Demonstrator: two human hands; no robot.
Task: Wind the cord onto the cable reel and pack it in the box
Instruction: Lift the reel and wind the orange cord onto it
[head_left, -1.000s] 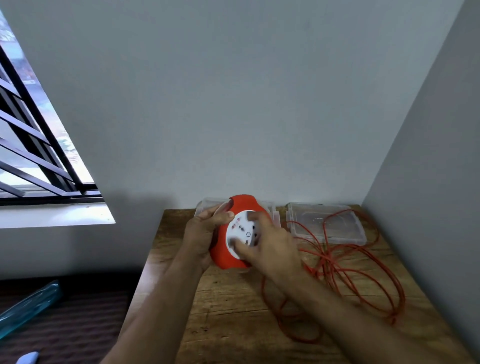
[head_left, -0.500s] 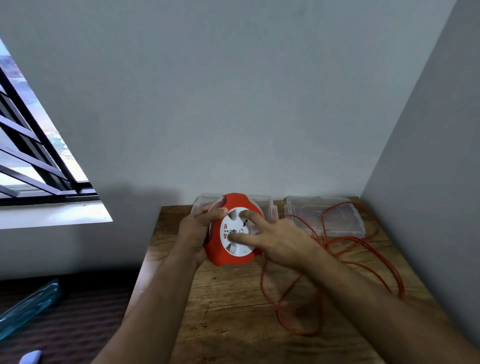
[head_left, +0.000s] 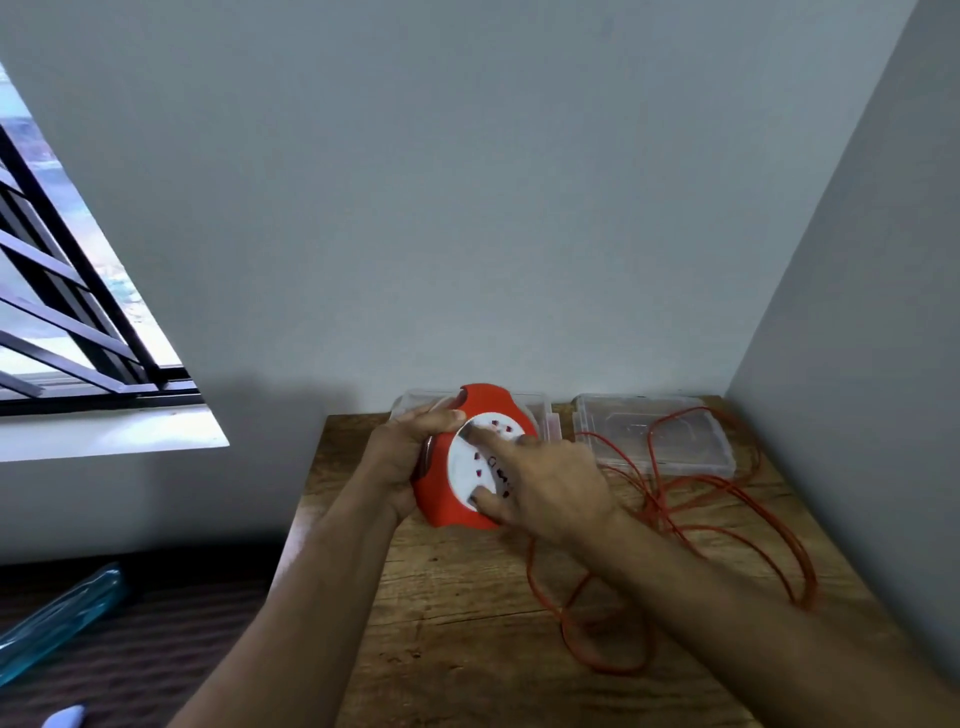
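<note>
A red cable reel with a white socket face is held upright above the wooden table. My left hand grips its left rim, thumb on top. My right hand lies on the white face, forefinger and thumb spread and pressing on it. The orange cord trails from the reel in loose loops over the table to the right. A clear plastic box stands behind the reel, mostly hidden.
A clear lid lies at the back right, with cord loops across it. Grey walls close off the back and right side of the table. To the left are a barred window and a blue object lower down.
My right hand has turned on the white face, and the face has rotated with it. The loose cord loops have shifted on the table. My left hand keeps its grip.
</note>
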